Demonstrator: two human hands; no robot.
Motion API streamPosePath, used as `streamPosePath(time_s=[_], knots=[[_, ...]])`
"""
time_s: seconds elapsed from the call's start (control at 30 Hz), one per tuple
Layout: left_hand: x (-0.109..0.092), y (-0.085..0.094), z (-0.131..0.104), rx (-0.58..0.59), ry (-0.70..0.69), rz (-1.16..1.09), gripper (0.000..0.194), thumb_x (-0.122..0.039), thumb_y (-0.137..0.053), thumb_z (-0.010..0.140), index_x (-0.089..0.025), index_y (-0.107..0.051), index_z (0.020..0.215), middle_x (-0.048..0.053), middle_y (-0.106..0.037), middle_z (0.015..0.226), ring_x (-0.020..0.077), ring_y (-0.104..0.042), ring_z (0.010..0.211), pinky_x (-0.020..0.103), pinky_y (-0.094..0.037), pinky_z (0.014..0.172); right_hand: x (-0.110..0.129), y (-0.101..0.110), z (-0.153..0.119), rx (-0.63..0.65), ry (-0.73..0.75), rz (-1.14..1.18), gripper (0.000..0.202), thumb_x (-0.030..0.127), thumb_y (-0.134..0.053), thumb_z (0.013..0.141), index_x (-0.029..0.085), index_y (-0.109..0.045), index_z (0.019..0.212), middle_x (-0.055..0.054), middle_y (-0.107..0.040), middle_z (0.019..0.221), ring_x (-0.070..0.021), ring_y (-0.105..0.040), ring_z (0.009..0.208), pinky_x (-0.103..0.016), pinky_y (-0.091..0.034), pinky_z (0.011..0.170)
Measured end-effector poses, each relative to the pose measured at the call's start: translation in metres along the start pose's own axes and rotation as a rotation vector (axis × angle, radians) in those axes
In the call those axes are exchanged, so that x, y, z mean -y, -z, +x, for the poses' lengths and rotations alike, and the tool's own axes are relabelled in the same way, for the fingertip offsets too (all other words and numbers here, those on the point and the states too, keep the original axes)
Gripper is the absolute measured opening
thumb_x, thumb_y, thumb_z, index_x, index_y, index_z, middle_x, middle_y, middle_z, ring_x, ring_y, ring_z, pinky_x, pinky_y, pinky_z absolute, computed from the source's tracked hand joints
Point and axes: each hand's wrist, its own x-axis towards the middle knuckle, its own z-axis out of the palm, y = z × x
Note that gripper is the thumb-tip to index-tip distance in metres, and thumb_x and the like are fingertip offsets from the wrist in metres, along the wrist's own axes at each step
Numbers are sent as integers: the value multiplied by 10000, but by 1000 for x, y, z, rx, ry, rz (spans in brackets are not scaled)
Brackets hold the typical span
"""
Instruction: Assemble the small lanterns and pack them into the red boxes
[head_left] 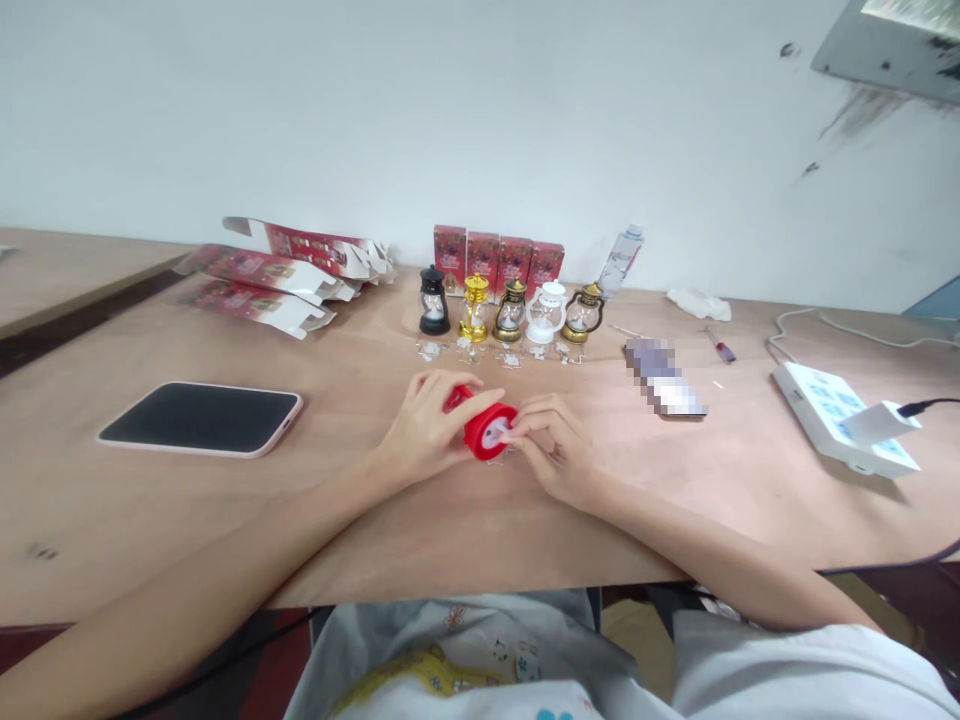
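The left hand (427, 420) grips 1 red object (487, 428) near the front edge of the table (420, 560), and the right hand (555, 445) touches it.
At left lies 1 dark-screened phone (201, 420), with flattened red boxes (262, 275) behind it. The left hand is closed around the red object, whose white round base faces the right hand. Behind it stand 5 small lanterns (510, 310). The right fingertips are pinched together at this base; whether they hold a small piece, I cannot tell. Further right lie 1 blurred phone (666, 380), 1 screwdriver (724, 351) and 1 white power strip (825, 410).
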Motion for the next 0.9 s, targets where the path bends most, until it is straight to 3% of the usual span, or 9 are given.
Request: streamPosePath(time_s=[0.57, 0.9], knots=[[-3, 4, 3, -10, -27, 87, 474, -426, -584, 856, -218, -505, 1274, 121, -601, 1068, 227, -555, 958, 369, -382, 824, -1, -3, -4, -50, 10, 11, 160, 56, -594, 819, 202, -559, 875, -42, -599, 804, -165, -605, 799, -318, -527, 681], [-2, 5, 3, 3, -76, 134, 456, -396, -602, 851, -210, -518, 1259, 128, -607, 1057, 236, -545, 965, 421, -386, 873, 3, 1, 2, 14, 31, -35, 128, 71, -571, 841, 198, -573, 855, -43, -613, 767, -159, -597, 760, -311, -531, 654]])
